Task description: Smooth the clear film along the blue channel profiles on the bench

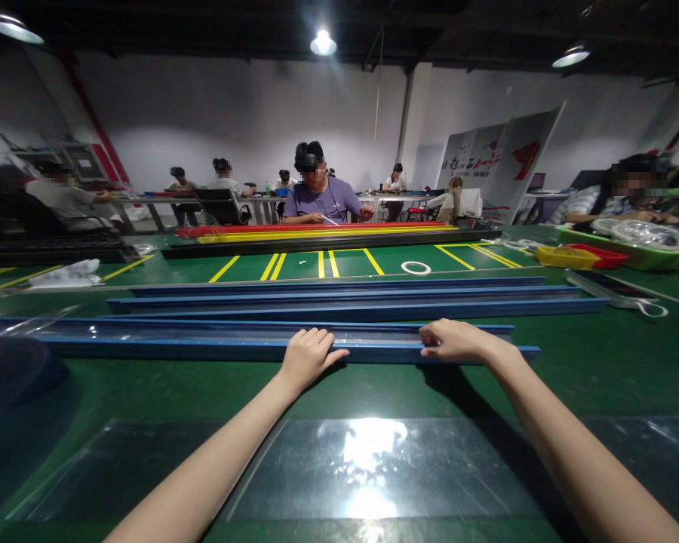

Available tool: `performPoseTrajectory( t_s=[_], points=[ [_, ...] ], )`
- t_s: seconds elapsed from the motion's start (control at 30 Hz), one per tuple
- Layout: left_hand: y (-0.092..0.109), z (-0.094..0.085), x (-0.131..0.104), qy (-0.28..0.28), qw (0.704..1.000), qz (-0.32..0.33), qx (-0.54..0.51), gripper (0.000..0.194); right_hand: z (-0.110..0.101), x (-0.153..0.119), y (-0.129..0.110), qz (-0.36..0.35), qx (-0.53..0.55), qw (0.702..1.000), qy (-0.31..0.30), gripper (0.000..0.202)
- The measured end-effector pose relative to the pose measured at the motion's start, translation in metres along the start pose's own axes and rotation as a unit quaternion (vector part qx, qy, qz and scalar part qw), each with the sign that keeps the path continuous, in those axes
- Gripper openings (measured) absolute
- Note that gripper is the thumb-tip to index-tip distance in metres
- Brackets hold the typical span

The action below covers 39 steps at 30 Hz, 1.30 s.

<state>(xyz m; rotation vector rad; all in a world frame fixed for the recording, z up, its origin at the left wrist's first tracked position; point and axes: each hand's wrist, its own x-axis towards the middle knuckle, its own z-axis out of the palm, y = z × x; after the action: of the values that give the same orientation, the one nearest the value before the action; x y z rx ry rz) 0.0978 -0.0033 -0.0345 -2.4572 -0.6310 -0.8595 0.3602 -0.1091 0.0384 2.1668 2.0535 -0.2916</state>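
In front of me a long blue plastic rail (204, 352) lies lengthwise on the green table, with a clear strip (373, 334) along its channel. My left hand (310, 354) is at the rail's middle, fingers curled over its near edge and thumb stretched to the right along it. Toward the rail's right end, my right hand (450, 341) has its fingers bent down around the near edge; the fingertips are partly hidden. More blue rails (345, 304) lie just behind, parallel to this one.
A clear plastic sheet (294, 475) lies nearest me, reflecting light. Black rails (317, 243), a white tape ring (416, 268) and yellow tape lines are farther back. A yellow tray (569, 257) and green tray (650, 253) stand right. Across the table sits a co-worker (322, 196).
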Motion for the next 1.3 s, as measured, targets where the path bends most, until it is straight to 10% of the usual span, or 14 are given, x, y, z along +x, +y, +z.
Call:
performPoseTrajectory(
  t_s=[0.5, 1.3],
  points=[
    [0.0, 0.002, -0.001, -0.004, 1.0, -0.006, -0.003, 0.043, 0.021, 0.019, -0.051, -0.164, 0.069, 0.969, 0.169, 0.011],
    [0.001, 0.0, 0.0, -0.061, 0.998, -0.026, -0.012, 0.046, 0.024, 0.021, -0.051, -0.154, 0.06, 0.971, 0.171, 0.013]
  ],
)
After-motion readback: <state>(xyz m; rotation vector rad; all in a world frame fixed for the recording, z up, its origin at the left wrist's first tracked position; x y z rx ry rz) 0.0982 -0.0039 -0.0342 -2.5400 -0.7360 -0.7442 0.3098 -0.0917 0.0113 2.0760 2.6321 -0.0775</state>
